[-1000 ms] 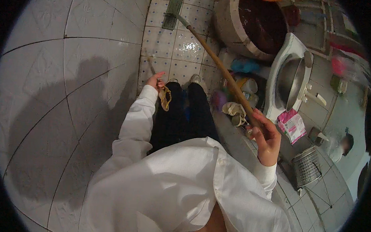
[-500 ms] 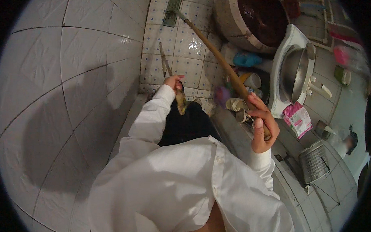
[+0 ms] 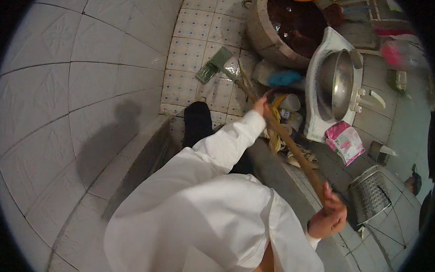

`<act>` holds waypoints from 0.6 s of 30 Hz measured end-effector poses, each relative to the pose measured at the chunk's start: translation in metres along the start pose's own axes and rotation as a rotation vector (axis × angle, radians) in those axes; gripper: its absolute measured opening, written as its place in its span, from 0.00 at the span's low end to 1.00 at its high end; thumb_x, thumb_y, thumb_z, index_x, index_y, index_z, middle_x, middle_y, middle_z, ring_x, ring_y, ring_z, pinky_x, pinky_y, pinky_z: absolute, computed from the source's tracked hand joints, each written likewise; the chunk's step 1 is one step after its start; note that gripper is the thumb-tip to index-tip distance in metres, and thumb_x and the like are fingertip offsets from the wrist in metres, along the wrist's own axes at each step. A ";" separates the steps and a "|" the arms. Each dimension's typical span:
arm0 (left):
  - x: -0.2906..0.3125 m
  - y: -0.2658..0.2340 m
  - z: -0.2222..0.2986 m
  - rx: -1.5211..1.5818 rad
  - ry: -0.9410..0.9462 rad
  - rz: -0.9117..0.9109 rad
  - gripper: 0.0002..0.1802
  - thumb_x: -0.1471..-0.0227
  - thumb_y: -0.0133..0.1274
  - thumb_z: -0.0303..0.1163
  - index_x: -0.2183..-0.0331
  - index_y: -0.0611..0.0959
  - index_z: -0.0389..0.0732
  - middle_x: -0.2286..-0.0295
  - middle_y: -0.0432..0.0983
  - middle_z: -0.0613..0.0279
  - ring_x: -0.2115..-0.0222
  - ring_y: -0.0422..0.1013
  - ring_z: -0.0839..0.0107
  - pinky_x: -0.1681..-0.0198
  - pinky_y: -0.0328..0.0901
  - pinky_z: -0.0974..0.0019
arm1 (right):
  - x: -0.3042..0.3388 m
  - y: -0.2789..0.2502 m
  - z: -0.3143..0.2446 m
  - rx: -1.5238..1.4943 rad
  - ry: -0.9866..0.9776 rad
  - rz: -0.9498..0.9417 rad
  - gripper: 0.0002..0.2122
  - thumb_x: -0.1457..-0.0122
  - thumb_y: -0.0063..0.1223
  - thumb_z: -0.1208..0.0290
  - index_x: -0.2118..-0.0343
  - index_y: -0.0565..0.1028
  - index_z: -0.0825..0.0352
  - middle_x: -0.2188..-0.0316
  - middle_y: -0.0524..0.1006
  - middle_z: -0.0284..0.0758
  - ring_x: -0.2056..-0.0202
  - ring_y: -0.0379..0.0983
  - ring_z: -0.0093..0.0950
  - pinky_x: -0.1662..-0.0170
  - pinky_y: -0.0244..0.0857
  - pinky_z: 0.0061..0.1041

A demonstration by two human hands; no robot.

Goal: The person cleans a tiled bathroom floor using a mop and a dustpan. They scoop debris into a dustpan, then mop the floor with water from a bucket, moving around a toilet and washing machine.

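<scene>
A floor brush [image 3: 298,148] with a long wooden handle slants across the view. Its flat green head [image 3: 213,65] rests on the tiled floor ahead. My right hand [image 3: 330,215] is closed round the handle's near end, low on the right. Beside the handle's lower half, my left hand [image 3: 261,107] is closed on a thin yellowish thing [image 3: 275,131]. One part of that thing hangs below the hand and another reaches beyond it; its kind is unclear. Whether the left fingers also grip the handle is hidden.
A round tub [image 3: 264,34] of dark reddish liquid stands far right. A white washbasin [image 3: 319,91] holds a metal bowl [image 3: 342,85]. Cups and a blue bottle [image 3: 284,78] crowd beneath it. A pink-white packet [image 3: 345,143] and metal basket [image 3: 371,194] lie nearer. A tiled wall [image 3: 85,83] rises left.
My left hand has swung right to the brush handle, carrying the yellowish thing. My right hand has drawn back and right, and the brush head is nearer. The view has shifted.
</scene>
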State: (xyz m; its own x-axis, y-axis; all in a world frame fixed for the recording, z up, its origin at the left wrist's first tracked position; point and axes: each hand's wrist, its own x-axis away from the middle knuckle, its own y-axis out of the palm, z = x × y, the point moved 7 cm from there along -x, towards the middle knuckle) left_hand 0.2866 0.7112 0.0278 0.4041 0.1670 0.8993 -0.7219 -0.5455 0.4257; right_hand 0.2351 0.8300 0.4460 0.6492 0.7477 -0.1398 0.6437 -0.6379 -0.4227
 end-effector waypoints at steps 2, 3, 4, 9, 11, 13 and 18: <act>0.019 -0.008 -0.056 -0.024 -0.096 0.068 0.17 0.53 0.47 0.39 0.87 0.61 0.48 0.88 0.55 0.66 0.86 0.55 0.69 0.81 0.54 0.63 | 0.012 -0.046 -0.008 0.052 0.061 0.076 0.20 0.39 0.31 0.62 0.81 0.64 0.73 0.72 0.74 0.47 0.66 0.72 0.41 0.56 0.63 0.45; 0.030 -0.011 -0.083 -0.006 -0.147 0.101 0.17 0.53 0.47 0.39 0.86 0.61 0.48 0.88 0.55 0.66 0.85 0.55 0.69 0.80 0.53 0.63 | 0.019 -0.067 -0.013 0.124 0.134 0.116 0.19 0.39 0.32 0.63 0.81 0.65 0.73 0.73 0.74 0.46 0.67 0.72 0.41 0.57 0.64 0.43; 0.041 -0.016 -0.103 -0.146 -0.076 0.156 0.18 0.54 0.47 0.41 0.86 0.60 0.48 0.87 0.55 0.66 0.85 0.54 0.70 0.80 0.52 0.63 | 0.025 -0.086 -0.020 0.197 0.213 0.154 0.18 0.39 0.33 0.64 0.81 0.65 0.72 0.73 0.74 0.45 0.67 0.73 0.41 0.58 0.65 0.41; 0.064 -0.074 -0.206 -0.537 -0.516 0.153 0.15 0.63 0.46 0.37 0.86 0.56 0.48 0.78 0.52 0.59 0.81 0.50 0.66 0.80 0.49 0.60 | 0.070 -0.135 -0.050 0.567 0.570 -0.064 0.10 0.47 0.43 0.74 0.64 0.75 0.69 0.77 0.73 0.36 0.81 0.65 0.25 0.79 0.59 0.23; 0.061 -0.104 -0.234 -0.596 -0.589 0.193 0.14 0.61 0.45 0.37 0.86 0.57 0.48 0.79 0.53 0.58 0.79 0.52 0.64 0.79 0.52 0.58 | 0.109 -0.154 -0.030 0.486 1.032 -0.012 0.10 0.45 0.43 0.72 0.62 0.74 0.68 0.73 0.75 0.36 0.78 0.67 0.23 0.77 0.61 0.23; 0.060 -0.132 -0.257 -0.731 -0.645 0.232 0.11 0.54 0.40 0.43 0.76 0.64 0.46 0.72 0.60 0.57 0.81 0.59 0.61 0.81 0.58 0.55 | 0.117 -0.138 -0.021 0.837 0.814 -0.618 0.11 0.43 0.43 0.69 0.61 0.74 0.67 0.73 0.76 0.36 0.77 0.68 0.22 0.76 0.62 0.22; 0.056 -0.154 -0.277 -0.897 -0.653 0.128 0.28 0.45 0.29 0.51 0.50 0.63 0.42 0.55 0.62 0.57 0.71 0.62 0.59 0.70 0.61 0.56 | 0.136 -0.137 0.004 0.779 0.710 -0.599 0.09 0.43 0.43 0.71 0.66 0.74 0.69 0.74 0.75 0.38 0.75 0.69 0.26 0.72 0.63 0.23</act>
State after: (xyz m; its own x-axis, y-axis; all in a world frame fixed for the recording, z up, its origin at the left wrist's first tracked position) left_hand 0.2652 1.0318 0.0401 0.3246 -0.4554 0.8290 -0.8168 0.3070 0.4885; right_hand 0.2331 1.0197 0.4813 0.5672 0.4631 0.6810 0.6602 0.2388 -0.7122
